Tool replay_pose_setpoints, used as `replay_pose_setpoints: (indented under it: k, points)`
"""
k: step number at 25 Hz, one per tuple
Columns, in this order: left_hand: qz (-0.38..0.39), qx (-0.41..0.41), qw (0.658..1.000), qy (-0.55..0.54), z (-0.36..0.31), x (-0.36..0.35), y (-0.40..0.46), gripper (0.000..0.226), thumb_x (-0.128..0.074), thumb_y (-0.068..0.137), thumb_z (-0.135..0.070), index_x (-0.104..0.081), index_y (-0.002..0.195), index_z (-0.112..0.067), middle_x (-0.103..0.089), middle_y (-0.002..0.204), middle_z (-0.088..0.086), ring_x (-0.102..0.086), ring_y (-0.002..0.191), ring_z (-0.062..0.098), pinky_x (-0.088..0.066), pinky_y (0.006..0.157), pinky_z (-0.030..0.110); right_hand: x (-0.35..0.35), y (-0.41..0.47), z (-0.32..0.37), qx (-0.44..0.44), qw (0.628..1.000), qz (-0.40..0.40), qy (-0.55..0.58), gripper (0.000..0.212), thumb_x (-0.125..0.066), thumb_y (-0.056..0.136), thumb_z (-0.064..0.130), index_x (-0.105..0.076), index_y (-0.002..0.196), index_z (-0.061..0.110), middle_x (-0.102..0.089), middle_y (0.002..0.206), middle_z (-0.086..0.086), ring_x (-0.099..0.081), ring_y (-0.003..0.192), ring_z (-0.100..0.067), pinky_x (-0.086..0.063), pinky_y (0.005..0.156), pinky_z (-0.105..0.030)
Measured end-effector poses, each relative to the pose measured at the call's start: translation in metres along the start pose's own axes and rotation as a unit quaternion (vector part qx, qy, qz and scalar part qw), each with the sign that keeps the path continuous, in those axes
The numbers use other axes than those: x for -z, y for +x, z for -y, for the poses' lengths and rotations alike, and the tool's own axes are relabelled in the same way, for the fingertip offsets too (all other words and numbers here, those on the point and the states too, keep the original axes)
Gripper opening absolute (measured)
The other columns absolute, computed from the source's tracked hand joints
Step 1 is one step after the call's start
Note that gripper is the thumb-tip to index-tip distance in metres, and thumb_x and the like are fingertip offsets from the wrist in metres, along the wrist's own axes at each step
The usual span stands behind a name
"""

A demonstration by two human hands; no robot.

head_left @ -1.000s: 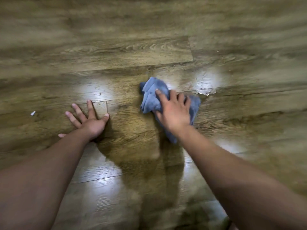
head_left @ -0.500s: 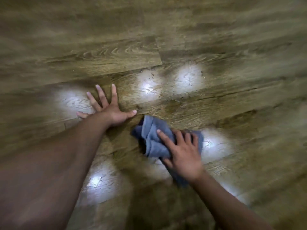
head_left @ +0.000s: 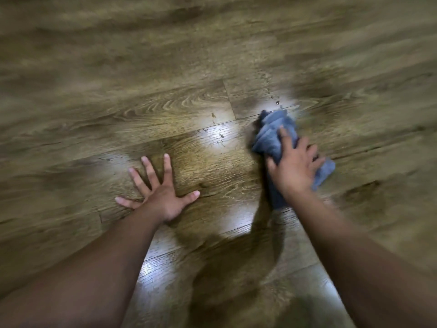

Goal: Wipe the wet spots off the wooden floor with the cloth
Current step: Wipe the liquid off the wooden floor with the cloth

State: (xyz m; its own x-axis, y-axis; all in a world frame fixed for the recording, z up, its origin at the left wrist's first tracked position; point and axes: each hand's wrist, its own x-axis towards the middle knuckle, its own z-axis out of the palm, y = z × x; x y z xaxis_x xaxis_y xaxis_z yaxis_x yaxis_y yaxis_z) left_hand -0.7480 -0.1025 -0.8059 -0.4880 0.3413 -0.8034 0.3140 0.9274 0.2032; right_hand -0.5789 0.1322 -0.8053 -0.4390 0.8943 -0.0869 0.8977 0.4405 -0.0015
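Soft blue cloth [head_left: 272, 136] on glossy, grained wooden floor [head_left: 165, 110]

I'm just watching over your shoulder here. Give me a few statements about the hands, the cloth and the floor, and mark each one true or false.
1. The right hand presses on a blue cloth. True.
2. The left hand holds a second cloth. False: it lies flat on the wooden floor with fingers spread and holds nothing.
3. Water droplets show on the floor just beyond the cloth. True.
4. The cloth is spread out flat and smooth. False: it is bunched and creased under the hand.
5. The cloth lies between the two hands. False: it is under the right hand, right of the left hand.
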Motion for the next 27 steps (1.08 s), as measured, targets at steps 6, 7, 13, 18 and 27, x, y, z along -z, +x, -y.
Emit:
replay_pose_setpoints:
  k: [6, 7, 13, 18, 27]
  points:
    - [0.003, 0.039, 0.999, -0.016, -0.006, 0.003, 0.006, 0.098, -0.043, 0.084, -0.084, 0.037, 0.137, -0.062, 0.064, 0.137, -0.014, 0.052, 0.135, 0.028, 0.009, 0.099, 0.087, -0.016, -0.145, 0.014, 0.237, 0.971, 0.021, 0.016, 0.087, -0.063, 0.071, 0.058, -0.035, 0.151, 0.039, -0.052, 0.128, -0.012, -0.048, 0.109, -0.038, -0.030, 0.104, -0.059]
    - [0.001, 0.037, 0.999, -0.019, -0.005, 0.004, 0.007, 0.092, -0.039, 0.087, -0.083, 0.035, 0.138, -0.063, 0.062, 0.139, -0.014, 0.051, 0.137, 0.028, 0.009, 0.099, 0.086, -0.019, -0.163, 0.001, 0.263, 0.964, 0.030, 0.016, 0.089, -0.064, 0.071, 0.058, -0.033, 0.152, 0.040, -0.051, 0.132, -0.011, -0.049, 0.113, -0.038, -0.031, 0.104, -0.060]
    - [-0.028, 0.015, 0.999, -0.001, -0.003, 0.000, 0.005, 0.087, -0.034, 0.089, -0.082, 0.034, 0.139, -0.062, 0.059, 0.143, -0.013, 0.047, 0.140, 0.029, 0.008, 0.100, 0.085, -0.014, -0.132, -0.103, 0.170, 0.985, 0.003, 0.002, 0.084, -0.060, 0.073, 0.059, -0.035, 0.150, 0.037, -0.051, 0.120, -0.014, -0.047, 0.098, -0.036, -0.034, 0.088, -0.049]
    - [-0.056, 0.003, 0.998, 0.007, 0.001, -0.004, 0.008, 0.085, -0.031, 0.088, -0.084, 0.032, 0.140, -0.061, 0.054, 0.149, -0.011, 0.044, 0.143, 0.031, 0.006, 0.100, 0.086, -0.007, -0.034, -0.104, -0.108, 0.994, 0.009, 0.028, 0.075, -0.062, 0.084, 0.049, -0.028, 0.152, 0.042, -0.040, 0.135, -0.019, -0.039, 0.120, -0.044, -0.026, 0.105, -0.062]
    - [-0.212, 0.020, 0.977, -0.011, -0.006, -0.015, 0.015, 0.076, -0.045, 0.087, -0.072, -0.015, 0.153, -0.051, 0.011, 0.170, -0.002, 0.014, 0.155, 0.030, 0.012, 0.105, 0.080, -0.008, -0.193, -0.004, 0.290, 0.956, 0.043, 0.024, 0.094, -0.071, 0.069, 0.056, -0.029, 0.153, 0.040, -0.046, 0.137, -0.012, -0.047, 0.118, -0.040, -0.020, 0.110, -0.061]
